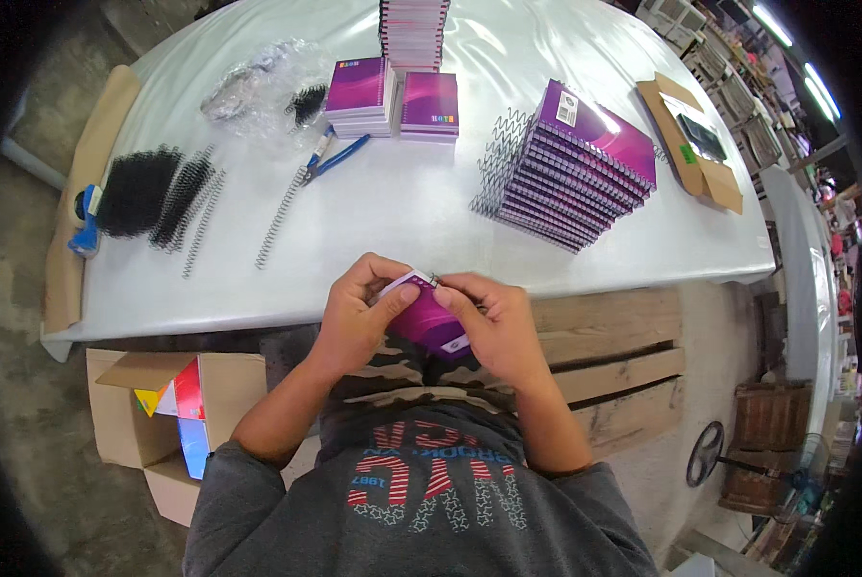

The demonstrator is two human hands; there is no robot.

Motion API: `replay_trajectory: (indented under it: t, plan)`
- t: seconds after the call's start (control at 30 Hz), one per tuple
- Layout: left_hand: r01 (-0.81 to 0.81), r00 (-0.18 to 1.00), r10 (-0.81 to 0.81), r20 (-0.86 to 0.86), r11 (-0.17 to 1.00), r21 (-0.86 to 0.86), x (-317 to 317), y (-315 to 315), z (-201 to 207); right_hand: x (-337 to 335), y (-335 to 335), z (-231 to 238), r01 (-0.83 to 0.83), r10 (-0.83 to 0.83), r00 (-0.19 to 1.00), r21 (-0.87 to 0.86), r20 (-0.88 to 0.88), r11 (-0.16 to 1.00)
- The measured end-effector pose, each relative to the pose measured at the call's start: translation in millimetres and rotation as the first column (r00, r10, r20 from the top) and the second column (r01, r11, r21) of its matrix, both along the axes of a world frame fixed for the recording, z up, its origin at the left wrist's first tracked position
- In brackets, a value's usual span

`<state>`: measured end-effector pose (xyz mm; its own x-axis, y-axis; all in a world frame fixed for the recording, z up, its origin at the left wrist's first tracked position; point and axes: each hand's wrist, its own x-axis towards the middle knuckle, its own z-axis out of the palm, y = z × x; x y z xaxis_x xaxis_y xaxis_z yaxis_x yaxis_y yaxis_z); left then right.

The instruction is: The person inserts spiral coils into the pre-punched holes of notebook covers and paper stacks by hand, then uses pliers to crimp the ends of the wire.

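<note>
A small purple-covered notebook [425,322] is held over my lap, just off the table's near edge. My left hand [365,306] is closed on its upper left part, thumb pressed on the cover. On the other side my right hand [491,322] grips the upper right edge between thumb and fingers. A short bit of dark wire coil [433,279] shows by my right fingertips; how far it runs into the notebook is hidden. Small holes line the cover's edge. On the table ahead lie blue-handled pliers [338,157], beside a loose spiral coil [279,223].
Black coils [140,192] lie at the left beside a blue tape dispenser [86,223]. Purple notebook stacks [359,91] stand at the back. Coil-bound notebooks [577,173] are piled right, near a cardboard piece with a dark device [702,137]. An open carton [123,423] sits below left.
</note>
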<state>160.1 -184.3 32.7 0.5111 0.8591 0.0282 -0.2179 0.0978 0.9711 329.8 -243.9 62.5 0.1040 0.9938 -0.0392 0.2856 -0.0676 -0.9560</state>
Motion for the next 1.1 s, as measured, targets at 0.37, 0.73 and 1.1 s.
replay_trajectory:
  t: [0.37,0.73,1.1]
  plan:
    - [0.061,0.993,-0.056,-0.104,0.997,0.046,9,-12,-9,4,-6,-12,-0.284,0.281,0.958,-0.065,-0.052,0.957]
    - [-0.010,0.993,0.009,-0.118,1.000,-0.011,13,-11,-22,8,-2,-21,-0.288,0.279,0.957,-0.133,-0.086,0.948]
    - [-0.003,0.977,0.001,-0.212,1.000,-0.011,10,-7,-16,-3,-10,-28,0.055,-0.056,0.998,-0.019,-0.026,0.998]
